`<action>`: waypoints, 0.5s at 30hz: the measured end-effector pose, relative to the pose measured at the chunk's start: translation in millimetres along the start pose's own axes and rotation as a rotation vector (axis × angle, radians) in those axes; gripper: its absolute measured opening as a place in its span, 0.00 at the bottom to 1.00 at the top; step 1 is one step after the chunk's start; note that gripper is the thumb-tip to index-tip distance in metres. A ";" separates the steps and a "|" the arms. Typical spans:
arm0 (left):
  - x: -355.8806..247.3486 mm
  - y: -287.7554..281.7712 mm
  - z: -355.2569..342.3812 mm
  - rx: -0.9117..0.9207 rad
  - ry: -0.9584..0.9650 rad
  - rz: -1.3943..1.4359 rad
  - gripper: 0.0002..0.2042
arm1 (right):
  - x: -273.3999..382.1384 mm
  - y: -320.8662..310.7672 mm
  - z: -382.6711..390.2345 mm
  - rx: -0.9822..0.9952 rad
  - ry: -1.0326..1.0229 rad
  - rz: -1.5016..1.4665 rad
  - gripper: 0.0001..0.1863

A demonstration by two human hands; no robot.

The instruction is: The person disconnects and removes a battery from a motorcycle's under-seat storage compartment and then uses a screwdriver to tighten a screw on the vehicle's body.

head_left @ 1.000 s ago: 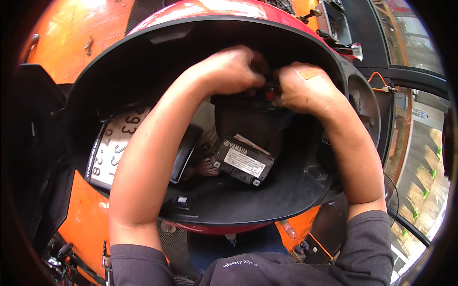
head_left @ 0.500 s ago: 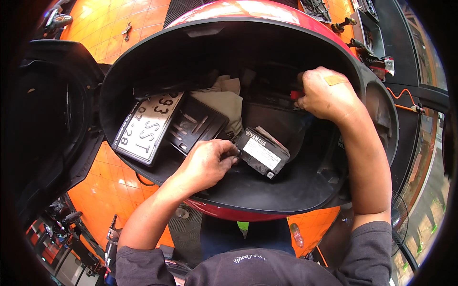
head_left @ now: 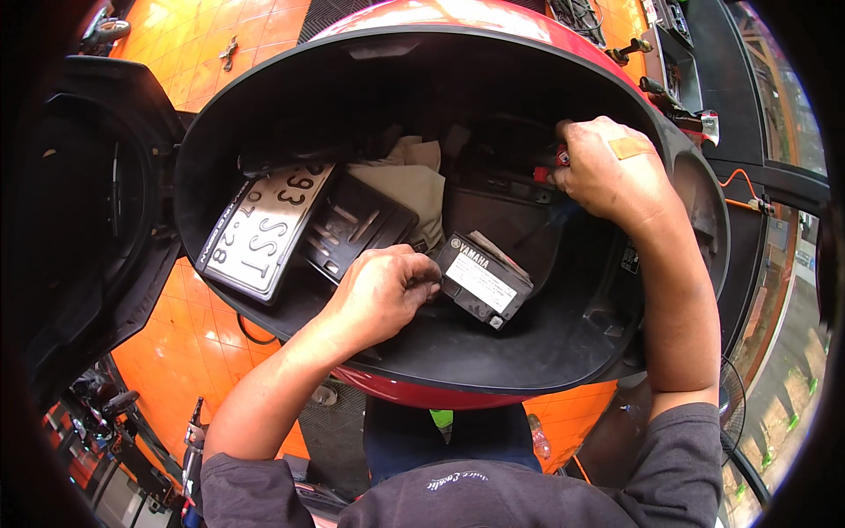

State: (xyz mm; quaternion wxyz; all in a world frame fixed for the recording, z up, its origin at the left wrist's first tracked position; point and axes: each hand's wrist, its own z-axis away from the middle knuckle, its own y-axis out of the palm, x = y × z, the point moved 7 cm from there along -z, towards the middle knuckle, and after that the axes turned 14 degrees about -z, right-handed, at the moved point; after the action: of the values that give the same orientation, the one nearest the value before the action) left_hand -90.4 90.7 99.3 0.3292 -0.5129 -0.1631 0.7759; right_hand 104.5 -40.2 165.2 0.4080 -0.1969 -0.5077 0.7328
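Note:
My right hand [head_left: 609, 167] is closed at the right end of a dark recess in the storage box, gripping a small red part [head_left: 543, 174] whose exact kind I cannot make out. My left hand [head_left: 383, 286] has its fingertips pinched together beside the left edge of a battery [head_left: 480, 280]. What the left fingertips hold, if anything, is hidden. The battery is black with a white label and lies tilted on the box floor. Left of it are a black slotted plastic panel [head_left: 361, 224] and a licence plate [head_left: 268, 231].
The black storage box rim [head_left: 493, 387] surrounds both hands, set in a red scooter body [head_left: 440, 12]. Its raised seat [head_left: 106, 194] hangs open at the left. A beige cloth [head_left: 422, 189] lies behind the slotted panel. Tools in a tray [head_left: 678, 62] are at the upper right.
The view has shifted slightly. My right hand has turned a little, showing more of the red part. My left hand stays pinched beside the battery.

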 end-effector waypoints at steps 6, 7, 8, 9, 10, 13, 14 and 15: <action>9.7 1.9 -1.0 0.077 -0.147 0.169 0.08 | 3.9 -4.9 3.6 -0.029 -0.018 -0.028 0.13; 11.9 2.3 -1.7 0.099 -0.200 0.212 0.08 | 4.0 -6.5 4.8 -0.044 -0.035 -0.034 0.13; 15.5 3.1 -2.0 0.120 -0.253 0.256 0.08 | 2.9 -8.0 6.0 -0.073 -0.058 -0.030 0.13; 20.9 8.0 -3.9 0.156 -0.273 0.338 0.09 | 1.6 -9.5 7.0 -0.106 -0.080 -0.030 0.14; 24.8 6.6 -3.6 0.154 -0.288 0.284 0.10 | 3.1 -11.7 8.0 -0.139 -0.103 -0.029 0.14; 29.6 3.2 -0.5 0.166 -0.345 0.215 0.10 | 4.2 -15.9 8.8 -0.100 -0.043 -0.062 0.13; 30.5 4.1 0.9 0.172 -0.342 0.244 0.10 | 3.8 -14.6 7.9 -0.075 -0.023 -0.069 0.13; 29.9 5.3 0.8 0.180 -0.332 0.277 0.10 | 3.6 -15.9 8.6 -0.079 -0.027 -0.070 0.14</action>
State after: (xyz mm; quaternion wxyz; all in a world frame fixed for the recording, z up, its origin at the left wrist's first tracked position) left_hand -100.6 107.2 75.9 0.2328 -0.3642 -0.0733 0.8988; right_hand 102.7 -39.9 183.5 0.4185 -0.1850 -0.5483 0.7000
